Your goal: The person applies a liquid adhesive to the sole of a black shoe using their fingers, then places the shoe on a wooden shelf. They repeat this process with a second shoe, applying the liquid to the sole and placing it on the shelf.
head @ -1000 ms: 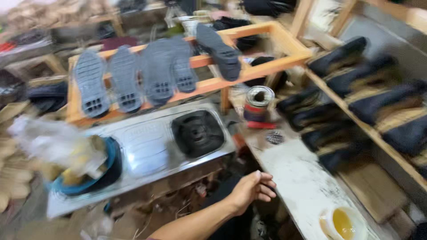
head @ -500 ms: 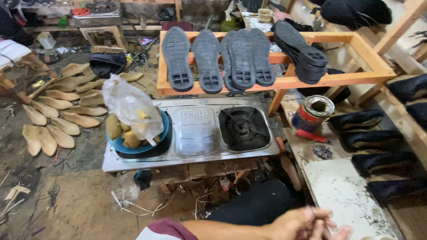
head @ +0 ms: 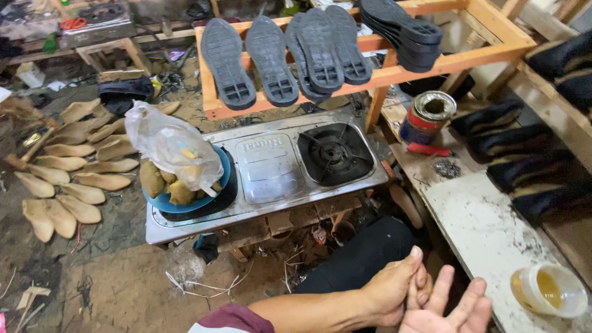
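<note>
- The person's two hands meet at the bottom of the view, low over the lap and holding nothing. The left hand (head: 394, 290) is half curled, its thumb raised, and its fingers press against the right hand (head: 447, 311), whose palm faces up with the fingers spread.
- Nearest thing to them is a small plastic cup (head: 549, 290) of yellow liquid, standing just beside the right hand on the stained white board (head: 481, 228). It looks light, thin-walled and easy to tip or squash, so it is best held low around the wall, kept level.
- Farther along the board stands an open tin can (head: 428, 117), probably heavier and stiff.
- Ahead of the knees sits a steel two-burner stove (head: 271, 166). Its left burner carries a blue bowl (head: 185, 200) of lumpy brown-yellow pieces with a crumpled plastic bag (head: 172, 145) on top.
- Behind it, dark rubber shoe soles (head: 290, 55) lean on an orange wooden rack (head: 382, 74); they look flexible and grippy.
- Pale wooden shoe forms (head: 68, 179) lie on the dirt floor at the left.
</note>
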